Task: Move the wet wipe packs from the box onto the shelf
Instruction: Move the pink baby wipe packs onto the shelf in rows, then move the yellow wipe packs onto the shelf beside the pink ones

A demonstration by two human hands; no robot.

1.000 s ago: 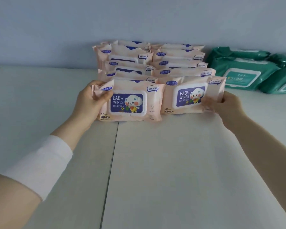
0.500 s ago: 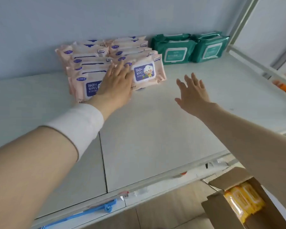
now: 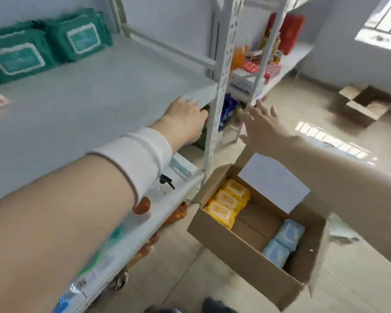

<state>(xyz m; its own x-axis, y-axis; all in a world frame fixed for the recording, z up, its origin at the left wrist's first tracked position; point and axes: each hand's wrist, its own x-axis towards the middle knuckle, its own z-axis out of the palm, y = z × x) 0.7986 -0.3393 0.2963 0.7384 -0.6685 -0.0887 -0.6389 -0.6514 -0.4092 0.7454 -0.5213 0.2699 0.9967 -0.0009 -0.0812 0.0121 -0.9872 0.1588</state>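
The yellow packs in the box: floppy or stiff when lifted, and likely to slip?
The yellow packs look like soft film pouches, so probably pliable and sagging slightly. Their glossy wrap may be a little slippery. Standing packed together against the box wall, one should lift out without tipping.

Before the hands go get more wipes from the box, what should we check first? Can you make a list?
1. Left hand empty: ok, nothing in it, over the shelf edge.
2. Right hand empty: ok, fingers spread, nothing held.
3. Box open: ok, flaps up.
4. Packs left inside: ok, yellow packs at one end, light blue packs at the other.
5. Room on the shelf: ok, bare space in front of the green packs.
6. Way down to the box clear: ok, nothing seen between the hands and the opening.
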